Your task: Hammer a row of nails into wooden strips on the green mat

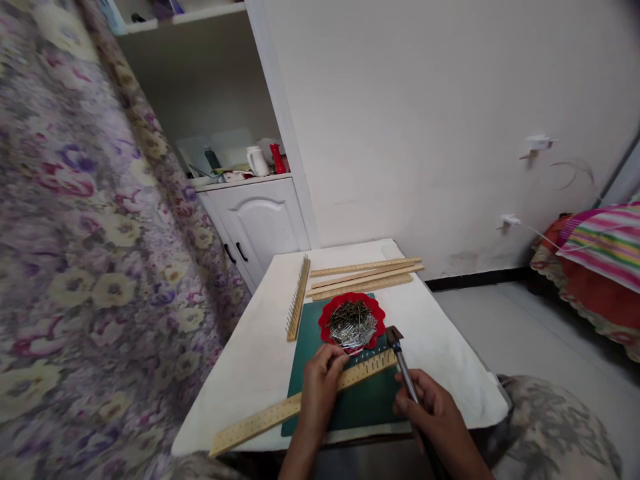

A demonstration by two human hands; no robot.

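A hammer is in my right hand (433, 407), fingers wrapped around its handle. The hammer's head (394, 335) is raised near the right end of a long wooden strip (265, 420). Several nails (376, 365) stand upright in that end of the strip, and small holes run along the rest. My left hand (323, 377) rests over the strip, thumb and fingertips pinched together near the standing nails; what they hold is too small to make out. Just beyond the fingers is a red scalloped bowl (325, 335) full of loose nails (353, 323).
A green cutting mat (310, 327) lies beneath the bowl and strip on a white-covered table (240, 353). At the left stands a strip studded with nails (299, 300). Several wooden strips (365, 277) lie at the back. A floral curtain (125, 267) hangs at the left.
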